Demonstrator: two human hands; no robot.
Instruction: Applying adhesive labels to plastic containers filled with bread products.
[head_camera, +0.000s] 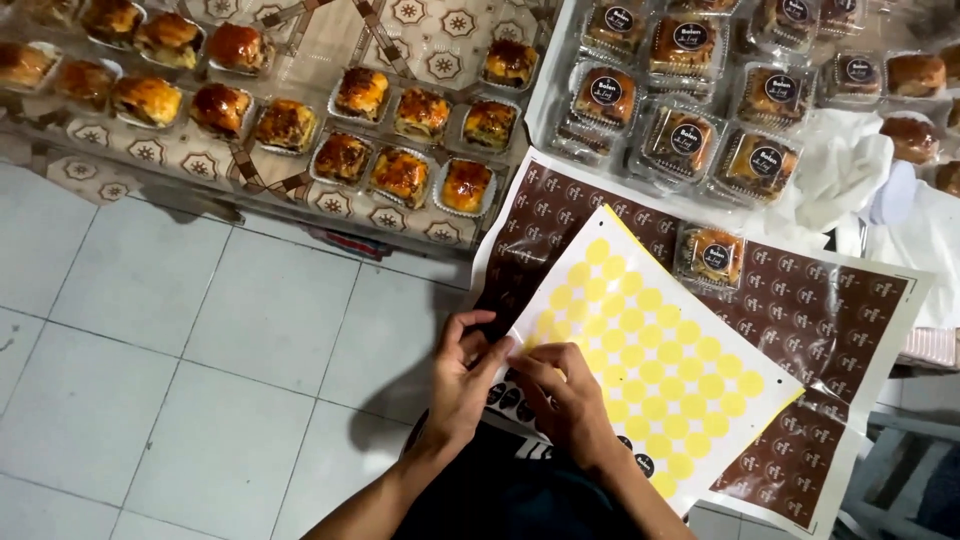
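A white sticker sheet (650, 370) patterned with rows of yellow circles is seen, with a few black round stickers (510, 398) left along its lower edge. Under it a dark brown sheet (810, 320) dotted with small round white-marked labels is laid. Golden-brown glazed pastries (400, 172) are shown on a beige cloth (430, 45) printed with brown star medallions, above pale grey-white floor tiles (180, 350).

The person is showing two bare forearms with no sleeves, watch, bracelets or rings in view, the left hand (462, 375) and right hand (566, 397) both ungloved with short plain nails on the fingers (487, 352), and is wearing dark clothing below them.
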